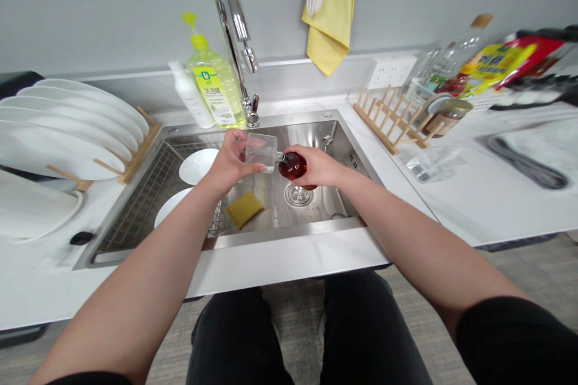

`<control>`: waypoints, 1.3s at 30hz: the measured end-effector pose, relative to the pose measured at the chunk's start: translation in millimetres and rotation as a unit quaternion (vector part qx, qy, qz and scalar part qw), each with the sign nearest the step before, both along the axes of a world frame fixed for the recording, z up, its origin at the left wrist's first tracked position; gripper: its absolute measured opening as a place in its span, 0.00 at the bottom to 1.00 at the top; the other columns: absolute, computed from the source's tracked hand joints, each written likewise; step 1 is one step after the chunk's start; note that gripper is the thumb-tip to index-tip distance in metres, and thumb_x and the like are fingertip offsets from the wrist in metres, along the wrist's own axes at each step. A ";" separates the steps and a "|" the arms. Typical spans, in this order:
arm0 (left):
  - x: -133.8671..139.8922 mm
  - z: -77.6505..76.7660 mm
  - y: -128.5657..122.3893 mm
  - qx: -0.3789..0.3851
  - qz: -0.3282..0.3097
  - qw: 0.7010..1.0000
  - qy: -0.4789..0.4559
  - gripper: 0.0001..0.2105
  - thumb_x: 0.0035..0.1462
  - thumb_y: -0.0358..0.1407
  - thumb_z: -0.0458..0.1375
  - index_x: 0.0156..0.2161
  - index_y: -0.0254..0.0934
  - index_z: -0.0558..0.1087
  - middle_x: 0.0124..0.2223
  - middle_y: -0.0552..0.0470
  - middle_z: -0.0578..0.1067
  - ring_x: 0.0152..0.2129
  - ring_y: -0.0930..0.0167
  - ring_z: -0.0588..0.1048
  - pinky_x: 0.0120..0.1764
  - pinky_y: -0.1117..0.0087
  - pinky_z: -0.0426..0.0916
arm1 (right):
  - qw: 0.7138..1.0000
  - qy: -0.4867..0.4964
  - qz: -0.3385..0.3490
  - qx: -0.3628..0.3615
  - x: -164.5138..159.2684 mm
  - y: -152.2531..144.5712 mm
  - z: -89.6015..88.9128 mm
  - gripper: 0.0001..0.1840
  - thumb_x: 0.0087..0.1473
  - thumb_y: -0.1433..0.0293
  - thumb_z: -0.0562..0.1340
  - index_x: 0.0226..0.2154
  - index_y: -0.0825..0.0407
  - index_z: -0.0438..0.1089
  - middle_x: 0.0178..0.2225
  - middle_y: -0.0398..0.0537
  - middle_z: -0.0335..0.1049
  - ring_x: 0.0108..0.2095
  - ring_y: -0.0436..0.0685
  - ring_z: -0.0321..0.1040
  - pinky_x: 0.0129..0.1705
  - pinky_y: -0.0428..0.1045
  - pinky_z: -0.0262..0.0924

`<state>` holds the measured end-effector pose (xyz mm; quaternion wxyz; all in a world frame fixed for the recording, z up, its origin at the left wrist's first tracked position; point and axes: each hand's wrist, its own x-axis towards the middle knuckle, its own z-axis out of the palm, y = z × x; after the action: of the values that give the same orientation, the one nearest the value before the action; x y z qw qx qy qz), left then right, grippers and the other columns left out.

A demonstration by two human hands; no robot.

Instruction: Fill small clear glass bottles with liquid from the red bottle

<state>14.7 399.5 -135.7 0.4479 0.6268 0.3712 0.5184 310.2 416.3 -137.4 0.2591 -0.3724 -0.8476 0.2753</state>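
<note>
My left hand point(235, 159) grips a small clear square container point(262, 150) by its side, above the sink. Wrapped round a small bottle of dark red-brown liquid point(292, 166) is my right hand point(315, 167). The bottle is tilted on its side, and its clear neck reaches the container's edge. A little clear liquid seems to lie in the container. Below my hands, a yellow sponge point(245, 210) rests in the steel sink point(280, 227), left of the drain point(298, 194).
White bowls point(198, 166) sit in a wire basket in the sink's left part. Behind stand the faucet point(232, 18) and a green dish soap bottle point(217, 81). Plates point(67, 126) fill a rack at left. A wooden rack point(392, 117), jars and a clear plastic package point(433, 165) occupy the right counter.
</note>
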 end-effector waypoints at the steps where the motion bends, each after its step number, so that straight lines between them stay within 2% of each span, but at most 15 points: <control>1: 0.4 0.5 -0.2 0.001 0.001 1.000 0.001 0.43 0.38 0.31 0.84 0.50 0.47 0.59 0.56 0.50 0.83 0.39 0.68 0.82 0.42 0.65 0.75 | 1.000 -0.001 0.000 0.001 0.0 0.2 -0.3 0.44 0.42 0.70 0.80 0.62 0.45 0.75 0.57 0.50 0.84 0.55 0.70 0.82 0.60 0.62 0.75; 13: 0.8 2.7 -0.3 0.009 0.005 1.000 0.010 0.42 0.36 0.32 0.83 0.50 0.47 0.61 0.55 0.49 0.82 0.46 0.63 0.82 0.46 0.63 0.75 | 1.000 -0.002 0.002 0.001 0.0 0.5 -1.4 0.44 0.42 0.71 0.80 0.62 0.44 0.75 0.59 0.50 0.83 0.57 0.70 0.82 0.62 0.63 0.75; 21: 0.0 -0.2 2.2 0.019 0.007 1.000 0.009 0.41 0.36 0.32 0.84 0.50 0.47 0.62 0.56 0.50 0.83 0.44 0.65 0.82 0.45 0.63 0.74 | 1.000 -0.001 0.003 0.006 -0.1 1.1 -2.5 0.44 0.42 0.70 0.80 0.62 0.45 0.75 0.57 0.51 0.84 0.55 0.70 0.83 0.60 0.62 0.75; 25: -0.2 -0.8 2.4 0.028 0.005 1.000 0.008 0.41 0.36 0.32 0.84 0.50 0.47 0.62 0.55 0.50 0.83 0.46 0.63 0.82 0.47 0.62 0.74 | 1.000 -0.001 0.005 0.009 0.1 1.5 -2.6 0.44 0.42 0.70 0.80 0.63 0.44 0.75 0.58 0.50 0.84 0.56 0.70 0.82 0.61 0.62 0.75; 39: 0.6 2.4 0.8 0.022 0.006 1.000 0.013 0.42 0.36 0.33 0.84 0.50 0.47 0.61 0.55 0.50 0.82 0.47 0.63 0.82 0.47 0.62 0.73 | 1.000 -0.002 -0.002 -0.002 -1.3 0.7 -1.5 0.46 0.41 0.70 0.81 0.64 0.44 0.75 0.59 0.50 0.84 0.56 0.70 0.82 0.63 0.63 0.74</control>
<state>15.3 400.3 -133.3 0.4259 0.6407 0.3694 0.5212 308.9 417.0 -138.9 0.2572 -0.3750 -0.8469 0.2758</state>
